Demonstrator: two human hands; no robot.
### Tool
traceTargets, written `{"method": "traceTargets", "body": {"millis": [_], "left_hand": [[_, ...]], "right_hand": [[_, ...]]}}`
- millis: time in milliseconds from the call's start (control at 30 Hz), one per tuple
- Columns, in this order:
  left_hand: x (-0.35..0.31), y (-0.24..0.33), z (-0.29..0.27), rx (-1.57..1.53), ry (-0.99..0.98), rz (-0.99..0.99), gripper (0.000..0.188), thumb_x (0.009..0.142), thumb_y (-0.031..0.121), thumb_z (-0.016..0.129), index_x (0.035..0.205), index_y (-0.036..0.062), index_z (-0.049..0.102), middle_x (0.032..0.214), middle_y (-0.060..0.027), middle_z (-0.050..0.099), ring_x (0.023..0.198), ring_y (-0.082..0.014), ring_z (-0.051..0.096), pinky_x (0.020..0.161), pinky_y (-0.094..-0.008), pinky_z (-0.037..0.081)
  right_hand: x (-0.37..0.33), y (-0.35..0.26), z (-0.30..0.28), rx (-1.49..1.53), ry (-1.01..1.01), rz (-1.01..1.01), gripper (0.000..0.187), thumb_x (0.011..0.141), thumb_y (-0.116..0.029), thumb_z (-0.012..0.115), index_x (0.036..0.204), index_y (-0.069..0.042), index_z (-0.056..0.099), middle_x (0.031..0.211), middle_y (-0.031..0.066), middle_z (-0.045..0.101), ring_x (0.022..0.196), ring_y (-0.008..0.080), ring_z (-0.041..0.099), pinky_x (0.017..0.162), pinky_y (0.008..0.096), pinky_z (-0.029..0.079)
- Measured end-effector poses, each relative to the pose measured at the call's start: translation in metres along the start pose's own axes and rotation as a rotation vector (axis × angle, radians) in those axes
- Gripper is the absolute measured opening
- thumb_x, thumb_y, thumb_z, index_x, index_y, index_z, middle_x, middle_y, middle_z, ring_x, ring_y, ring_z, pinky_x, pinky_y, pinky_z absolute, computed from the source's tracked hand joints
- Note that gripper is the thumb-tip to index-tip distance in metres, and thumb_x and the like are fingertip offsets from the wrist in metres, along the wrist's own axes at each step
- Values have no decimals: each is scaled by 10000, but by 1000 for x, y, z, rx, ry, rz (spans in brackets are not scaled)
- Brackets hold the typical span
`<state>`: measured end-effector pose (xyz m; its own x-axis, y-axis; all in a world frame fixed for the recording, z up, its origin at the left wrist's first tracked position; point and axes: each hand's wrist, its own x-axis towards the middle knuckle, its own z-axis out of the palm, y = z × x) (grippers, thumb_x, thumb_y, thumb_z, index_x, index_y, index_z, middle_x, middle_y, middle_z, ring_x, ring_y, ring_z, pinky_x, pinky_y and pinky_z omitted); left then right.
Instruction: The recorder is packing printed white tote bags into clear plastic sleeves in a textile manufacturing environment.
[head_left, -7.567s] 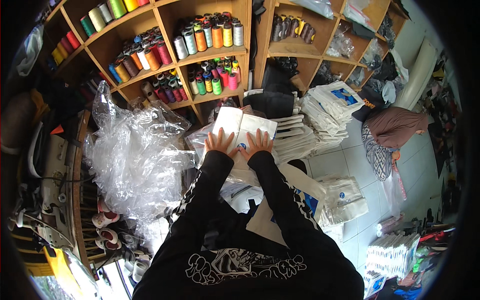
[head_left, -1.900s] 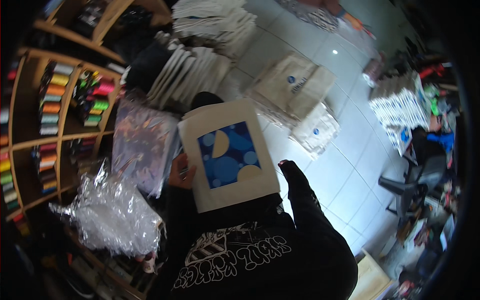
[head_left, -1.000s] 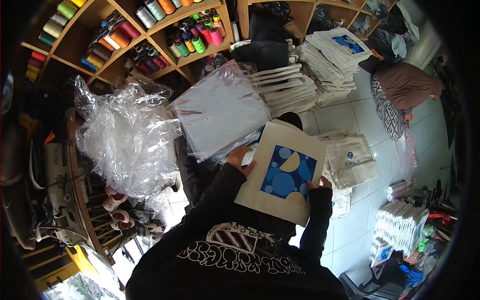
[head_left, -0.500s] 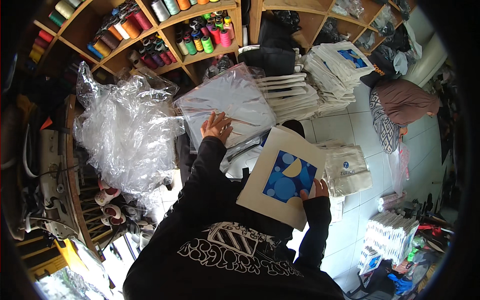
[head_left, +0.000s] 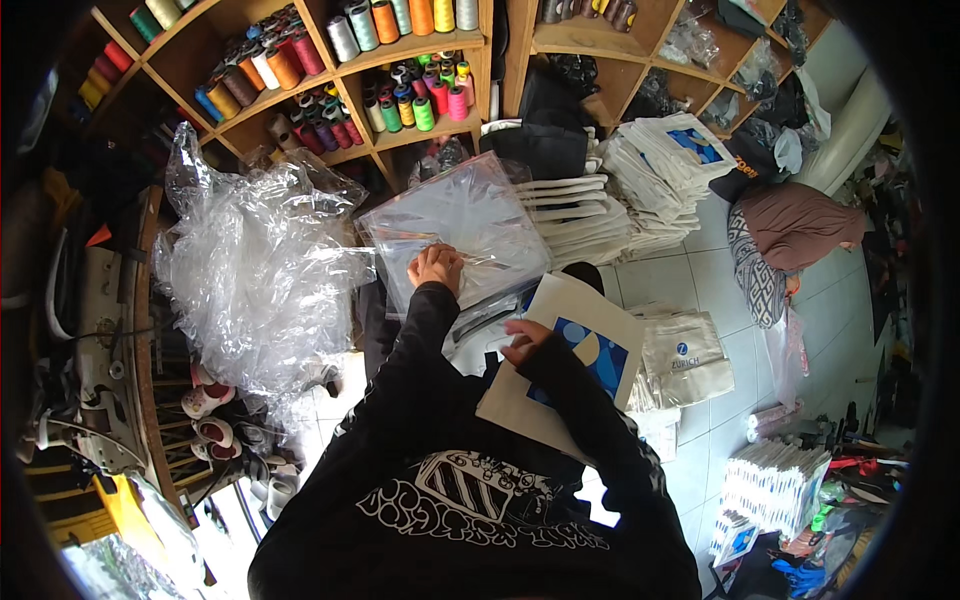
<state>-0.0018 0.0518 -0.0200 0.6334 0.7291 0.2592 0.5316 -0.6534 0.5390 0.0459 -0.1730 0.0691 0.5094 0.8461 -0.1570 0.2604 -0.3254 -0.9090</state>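
My left hand is closed on the top clear plastic bag of a flat stack, its fingers bunched together. Creases spread through the film around that hand. On my lap lies a cream cloth bag with a printed square of blue circles and shapes, tilted, partly covered by my right sleeve. Above its left edge hovers my right hand, holding nothing, with thumb and fingers loosely apart.
Loose clear plastic heaps at left. Cream bags pile up behind; another bag stack lies on the tiled floor at right. Shelves hold thread spools. A person crouches at far right. More bundled bags stand lower right.
My right hand has left the right edge of the cloth bag and swung left across it. My left hand's spread fingers have drawn together on the plastic.
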Motion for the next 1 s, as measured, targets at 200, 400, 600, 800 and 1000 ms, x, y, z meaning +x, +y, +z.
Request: {"method": "traceTargets", "body": {"millis": [200,400,600,800,1000], "left_hand": [[16,-3,-12,-243,-101,-175,166,755,296,597,841,157,623,902,-25,613,941,-224,555,818,-411,351],[19,0,-35,-398,-61,-62,175,763,253,619,836,94,607,881,-78,615,850,-233,596,748,-357,431],[16,-5,-42,-487,-29,43,211,764,189,643,889,28,588,847,-123,616,840,-233,613,732,-318,465],[6,15,-67,-514,-101,169,273,700,193,710,892,38,593,830,-118,605,754,-219,615,663,-315,488],[13,-2,-64,-404,-158,267,163,732,125,664,846,23,607,763,-104,610,618,-202,617,558,-276,489]], "right_hand": [[87,19,77,185,246,183,434,768,-228,659,1094,4,489,870,126,615,690,160,610,629,274,484],[136,30,85,61,355,-64,342,785,-263,641,993,-10,542,773,111,620,636,170,605,594,274,479],[149,54,98,592,230,-83,100,867,-157,532,901,-66,512,821,78,621,675,146,606,537,259,490],[137,44,85,673,149,-105,104,884,-144,501,875,-61,439,879,86,614,733,149,609,513,252,493],[128,29,81,677,130,-36,83,879,-122,494,858,-72,431,859,80,614,753,151,614,535,257,492]]}}
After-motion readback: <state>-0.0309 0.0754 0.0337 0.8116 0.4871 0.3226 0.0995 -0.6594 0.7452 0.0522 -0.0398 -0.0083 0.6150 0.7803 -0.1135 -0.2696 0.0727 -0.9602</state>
